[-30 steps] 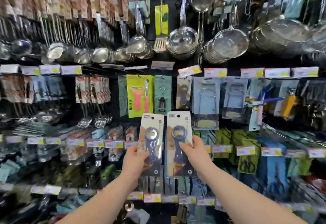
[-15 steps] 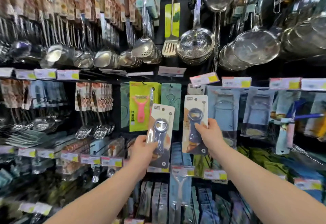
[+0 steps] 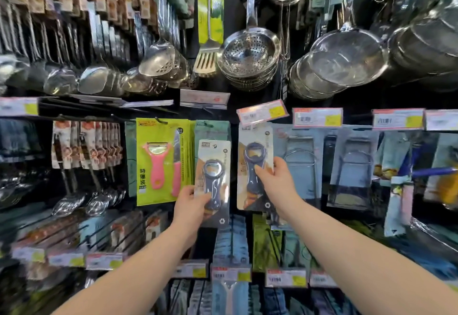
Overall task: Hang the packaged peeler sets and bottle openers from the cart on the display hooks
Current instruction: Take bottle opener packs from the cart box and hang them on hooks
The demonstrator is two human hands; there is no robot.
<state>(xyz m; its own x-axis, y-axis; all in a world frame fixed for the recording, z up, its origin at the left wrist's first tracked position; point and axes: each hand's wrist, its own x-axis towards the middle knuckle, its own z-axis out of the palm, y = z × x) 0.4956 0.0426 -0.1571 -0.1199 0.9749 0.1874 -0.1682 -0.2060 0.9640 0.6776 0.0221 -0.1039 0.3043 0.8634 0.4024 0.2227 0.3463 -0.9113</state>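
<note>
A shop wall (image 3: 352, 102) of hanging steel utensils (image 3: 250, 54). The left hand (image 3: 190, 206) grips a carded grey bottle opener (image 3: 215, 166) just beside green packaged pink peeler sets (image 3: 161, 163); the right hand (image 3: 276, 182) pinches a second carded blue-grey opener (image 3: 255, 151), its top under a tilted price tag (image 3: 262, 114).

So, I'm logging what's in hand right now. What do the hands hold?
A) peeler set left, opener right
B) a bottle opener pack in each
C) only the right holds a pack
B: the left hand grips the lower opener pack, and the right hand grips the higher opener pack.
</note>
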